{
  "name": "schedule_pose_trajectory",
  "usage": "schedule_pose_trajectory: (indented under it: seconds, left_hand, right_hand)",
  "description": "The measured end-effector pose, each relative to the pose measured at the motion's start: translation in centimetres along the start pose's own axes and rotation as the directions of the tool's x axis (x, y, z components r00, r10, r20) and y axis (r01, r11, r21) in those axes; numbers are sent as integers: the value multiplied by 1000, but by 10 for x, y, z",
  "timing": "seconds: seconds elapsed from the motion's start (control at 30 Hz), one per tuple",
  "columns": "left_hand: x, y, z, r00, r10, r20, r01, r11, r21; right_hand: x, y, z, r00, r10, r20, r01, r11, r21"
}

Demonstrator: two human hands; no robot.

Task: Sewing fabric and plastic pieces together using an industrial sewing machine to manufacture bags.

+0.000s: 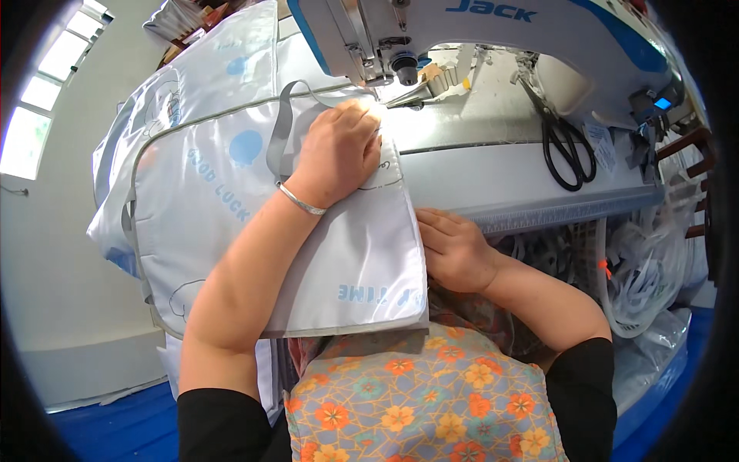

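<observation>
A white, shiny fabric panel (354, 254) with light blue print and grey edging lies across the sewing machine's bed and hangs over the near edge. My left hand (339, 150) is closed on its far right part, knuckles up, right by the needle area. The presser foot and needle are hidden by glare and my fingers. A grey strap (280, 135) loops up from the panel beside my left wrist. My right hand (458, 252) is at the panel's right edge, fingers together with the tips against it; the thumb is hidden. The sewing machine (508, 31) is white and blue.
Black scissors (568, 146) lie on the right of the machine table (462, 181), whose front edge carries a ruler strip (539, 219). A white plastic basket (616, 308) with grey strips stands below right. More printed fabric (223, 69) is bunched at the far left.
</observation>
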State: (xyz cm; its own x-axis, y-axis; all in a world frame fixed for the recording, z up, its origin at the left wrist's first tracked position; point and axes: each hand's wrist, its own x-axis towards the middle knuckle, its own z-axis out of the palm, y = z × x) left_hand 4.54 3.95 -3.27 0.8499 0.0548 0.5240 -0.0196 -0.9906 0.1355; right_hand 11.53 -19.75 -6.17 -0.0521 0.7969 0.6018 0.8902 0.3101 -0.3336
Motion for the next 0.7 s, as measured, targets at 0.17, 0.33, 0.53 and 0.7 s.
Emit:
schedule_pose_trajectory:
  seconds: [0.17,0.33,0.53,0.7]
  left_hand:
    - [7,-6,-7,990,134,-32,-130,986,107]
    - [13,5,-15,964,72,255,-95,992,81]
    - [13,1,-10,978,201,57,-206,974,99]
    - [19,5,-15,955,119,272,-162,977,142]
  right_hand:
    - [13,-2,-2,993,114,-38,-110,988,113]
    - [19,11,-3,966,254,53,-259,946,195]
    - [35,26,-2,986,169,13,-169,980,108]
    - [44,38,-4,981,182,63,-187,979,82]
